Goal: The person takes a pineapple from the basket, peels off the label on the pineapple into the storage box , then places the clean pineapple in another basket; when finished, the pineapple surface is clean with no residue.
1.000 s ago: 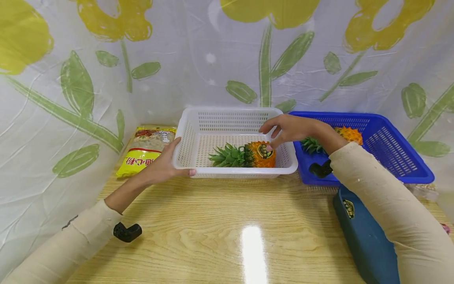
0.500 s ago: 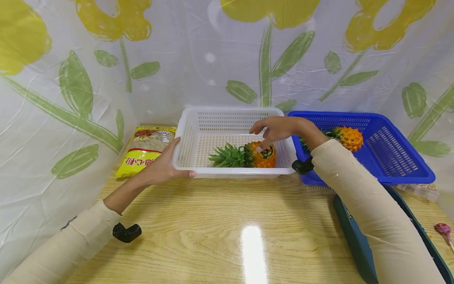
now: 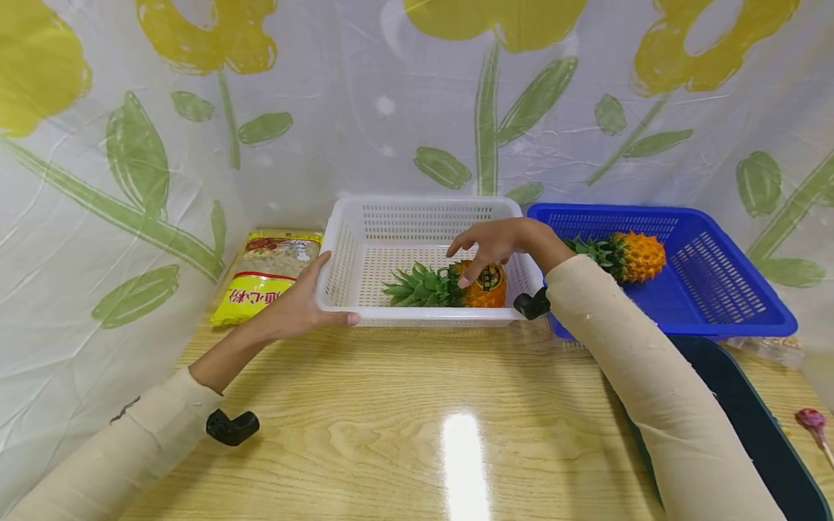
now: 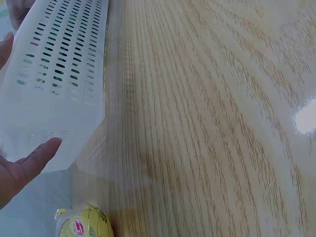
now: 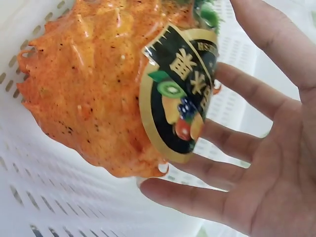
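A white sheet (image 3: pixel 365 130) printed with yellow flowers and green leaves hung behind the wood-grained desk (image 3: pixel 326 420). At the desk's far right stood a blue basket (image 3: pixel 704 289), and before it a dark green container (image 3: pixel 736 412), partly hidden by the person's right sleeve (image 3: pixel 651 391). A white basket (image 3: pixel 423 313) stood to the left of the blue one, with a yellow bag (image 3: pixel 260 278) printed with red characters lying just beside its left end. The left hand (image 3: pixel 296 307) lay against the near left corner of the white basket, its thumb straight along the near side and another finger extended along the end. The right hand (image 3: pixel 495 242) was over the right part of that basket, its fingers spread apart and grasping nothing; whether the fingertips touched anything could not be told. Below it, inside the white basket, a labelled pineapple (image 3: pixel 485 293) lay on its side, green crown to the left and orange body to the right. Another pineapple (image 3: pixel 638 257) lay similarly in the blue basket. The first fruit bore a black-and-gold label (image 5: pixel 180 98) with pictured fruit, close to the right hand's fingers. Smallest was a pink-headed stick (image 3: pixel 811 418) at the desk's right edge.
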### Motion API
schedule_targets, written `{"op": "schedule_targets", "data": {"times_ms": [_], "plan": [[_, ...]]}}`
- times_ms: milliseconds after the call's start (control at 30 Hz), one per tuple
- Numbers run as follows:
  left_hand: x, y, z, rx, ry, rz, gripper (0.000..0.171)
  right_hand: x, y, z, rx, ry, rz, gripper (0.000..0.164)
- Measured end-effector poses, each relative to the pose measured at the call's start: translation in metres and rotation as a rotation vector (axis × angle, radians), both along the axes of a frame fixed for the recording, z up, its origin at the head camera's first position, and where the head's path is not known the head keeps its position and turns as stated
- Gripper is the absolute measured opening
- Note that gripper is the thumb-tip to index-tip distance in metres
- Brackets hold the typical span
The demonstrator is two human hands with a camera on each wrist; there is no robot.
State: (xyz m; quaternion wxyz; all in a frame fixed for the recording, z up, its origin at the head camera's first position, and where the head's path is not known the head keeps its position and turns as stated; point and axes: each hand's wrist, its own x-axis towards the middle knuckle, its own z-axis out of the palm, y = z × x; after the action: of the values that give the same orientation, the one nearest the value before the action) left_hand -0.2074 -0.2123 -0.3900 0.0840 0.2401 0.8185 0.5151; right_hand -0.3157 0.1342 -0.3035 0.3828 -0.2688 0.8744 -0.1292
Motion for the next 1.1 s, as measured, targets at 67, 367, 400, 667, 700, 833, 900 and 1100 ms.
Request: {"op": "schedule_targets", "data": {"times_ms": [67,367,400,667,700,833,900,1100], "plan": [[0.000,0.000,0.000,0.002,0.001,0.002,0.112,0.000,-0.002,-0.001,0.021,-0.031,-0.013,0.076],[0.000,-0.001,0.001,0.008,-0.009,0.012,0.111,-0.004,-0.006,-0.003,0.099,-0.133,-0.023,0.083],[0.000,0.000,0.001,0.016,-0.009,0.011,0.110,-0.005,-0.006,-0.002,0.105,-0.131,-0.018,0.084],[0.000,0.001,-0.001,0.070,-0.005,-0.008,0.110,-0.007,-0.011,-0.001,0.133,-0.149,0.023,0.087],[0.000,0.001,-0.001,0.076,-0.006,-0.012,0.110,-0.007,-0.012,0.000,0.136,-0.153,0.032,0.087],[0.000,0.002,-0.002,0.099,-0.012,-0.026,0.110,-0.008,-0.012,0.002,0.143,-0.187,0.040,0.086],[-0.001,0.003,-0.002,0.107,-0.010,-0.034,0.110,-0.008,-0.012,0.003,0.142,-0.198,0.043,0.085],[0.000,0.003,-0.002,0.109,-0.010,-0.036,0.110,-0.008,-0.012,0.004,0.146,-0.191,0.042,0.081]]}}
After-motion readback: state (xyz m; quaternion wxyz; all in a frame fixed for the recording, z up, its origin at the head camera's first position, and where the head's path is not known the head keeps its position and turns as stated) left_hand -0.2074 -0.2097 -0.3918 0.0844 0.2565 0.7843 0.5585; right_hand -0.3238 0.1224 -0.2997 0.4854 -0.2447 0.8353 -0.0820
